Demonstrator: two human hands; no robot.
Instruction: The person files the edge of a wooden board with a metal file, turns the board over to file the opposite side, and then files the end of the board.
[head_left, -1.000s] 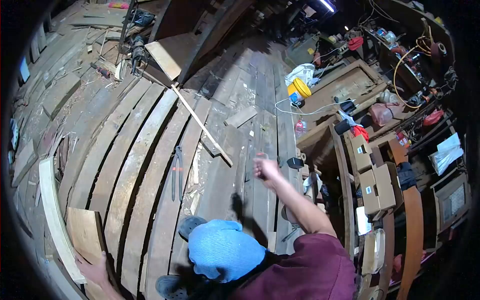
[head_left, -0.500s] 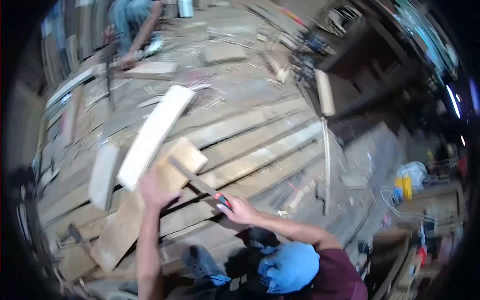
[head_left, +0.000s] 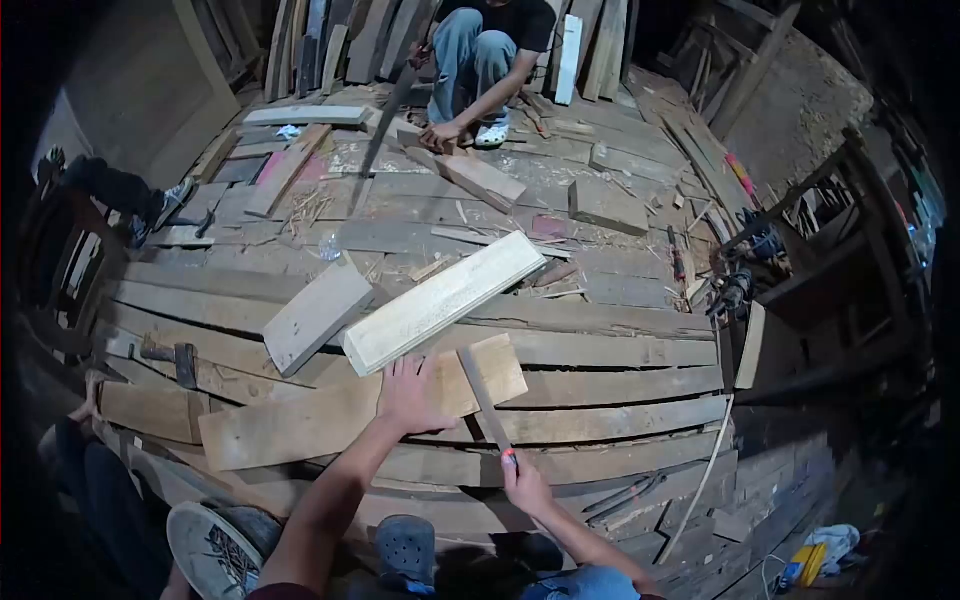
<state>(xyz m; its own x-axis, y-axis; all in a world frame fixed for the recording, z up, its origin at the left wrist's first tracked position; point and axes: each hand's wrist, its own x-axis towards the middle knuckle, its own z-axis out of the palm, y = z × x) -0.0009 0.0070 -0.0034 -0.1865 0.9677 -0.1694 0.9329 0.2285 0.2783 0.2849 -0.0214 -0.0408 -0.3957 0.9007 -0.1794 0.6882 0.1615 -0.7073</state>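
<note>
Pale board (head_left: 290, 432) on near floor planks (head_left: 620, 415) is pressed by the spread, open left hand (head_left: 410, 397), its right end crossed by a flat-bladed tool (head_left: 484, 400) gripped in the right hand (head_left: 527, 487); the left might be nicked by leftward slippage.

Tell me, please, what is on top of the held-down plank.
The left hand lies on the plank; the red-handled tool, in the right hand, crosses its right part. Wood beneath the left hand is covered.
</note>
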